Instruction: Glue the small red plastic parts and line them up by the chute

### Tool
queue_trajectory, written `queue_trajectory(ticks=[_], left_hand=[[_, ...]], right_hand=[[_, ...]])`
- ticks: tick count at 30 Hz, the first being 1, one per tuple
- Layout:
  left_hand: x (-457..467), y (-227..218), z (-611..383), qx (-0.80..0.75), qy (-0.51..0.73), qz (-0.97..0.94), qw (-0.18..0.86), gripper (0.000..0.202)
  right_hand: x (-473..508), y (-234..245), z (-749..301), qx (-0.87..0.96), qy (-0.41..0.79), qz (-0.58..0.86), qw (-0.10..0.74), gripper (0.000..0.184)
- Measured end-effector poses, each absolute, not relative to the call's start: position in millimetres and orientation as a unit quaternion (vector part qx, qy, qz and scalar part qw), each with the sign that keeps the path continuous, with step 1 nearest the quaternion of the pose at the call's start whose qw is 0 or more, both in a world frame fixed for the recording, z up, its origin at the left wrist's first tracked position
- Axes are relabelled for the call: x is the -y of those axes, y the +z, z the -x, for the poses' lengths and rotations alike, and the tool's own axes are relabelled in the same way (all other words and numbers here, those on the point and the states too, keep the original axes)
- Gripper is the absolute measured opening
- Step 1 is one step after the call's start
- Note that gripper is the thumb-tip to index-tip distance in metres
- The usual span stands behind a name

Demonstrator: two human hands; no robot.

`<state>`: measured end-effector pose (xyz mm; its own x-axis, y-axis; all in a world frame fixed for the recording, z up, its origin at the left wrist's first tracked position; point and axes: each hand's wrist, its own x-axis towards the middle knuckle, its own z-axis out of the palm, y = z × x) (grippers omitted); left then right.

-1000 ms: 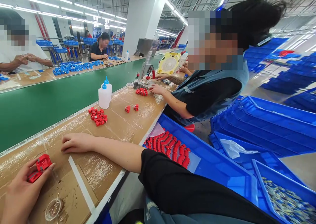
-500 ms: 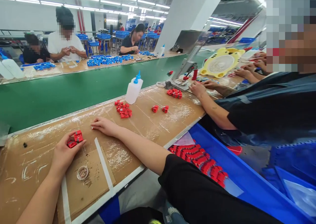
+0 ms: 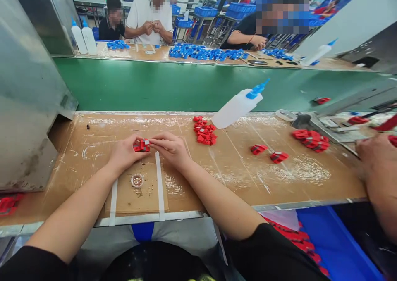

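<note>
My left hand [image 3: 124, 153] is closed on a small red plastic part [image 3: 142, 145] held just above the brown cardboard mat [image 3: 145, 196]. My right hand [image 3: 171, 148] meets it from the right, fingers curled, with the fingertips at the same red part. A tiny clear dish [image 3: 137, 180] sits on the mat below my hands. A small pile of red parts [image 3: 204, 133] lies to the right of my right hand, beside a tilted white squeeze bottle with a blue nozzle [image 3: 238, 105].
A grey metal housing [image 3: 29, 91] stands at the left. The green conveyor belt [image 3: 173, 84] runs behind the bench. Two loose red parts [image 3: 269, 153] and another pile [image 3: 312, 139] lie right, near a co-worker's hand [image 3: 376, 157]. A blue bin [image 3: 333, 248] holds red parts. People work opposite.
The view has swung left and down. My right hand has moved off the bench to meet my left hand at the red part, which my left hand has carried toward the middle.
</note>
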<state>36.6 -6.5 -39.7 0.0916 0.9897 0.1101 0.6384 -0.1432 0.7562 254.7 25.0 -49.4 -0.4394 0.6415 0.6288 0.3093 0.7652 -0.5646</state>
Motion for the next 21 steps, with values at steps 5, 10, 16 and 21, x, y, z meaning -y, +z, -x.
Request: queue_trajectory(ticks=[5,10,16,21], left_hand=[[7.2,-40.6,-37.7,-0.593,0.306,-0.695,0.268,0.039],[9.5,-40.9,-37.8,-0.598,0.303,-0.680,0.299,0.035],[11.5,-40.2,-36.3,-0.583,0.342,-0.675,0.298,0.036],[11.5,-33.9,-33.7,-0.527,0.398,-0.723,0.201,0.042]], right_hand=[[-27.5,-52.0,-252.4,0.854,0.151,0.253,0.428,0.021],[-27.8,-54.7,-248.1,0.879,0.121,0.205,0.412,0.022],[-22.8,-50.7,-245.3,0.873,0.152,0.212,0.412,0.024],[-23.8,-46.7,-244.8,0.748,0.349,0.304,0.476,0.045]])
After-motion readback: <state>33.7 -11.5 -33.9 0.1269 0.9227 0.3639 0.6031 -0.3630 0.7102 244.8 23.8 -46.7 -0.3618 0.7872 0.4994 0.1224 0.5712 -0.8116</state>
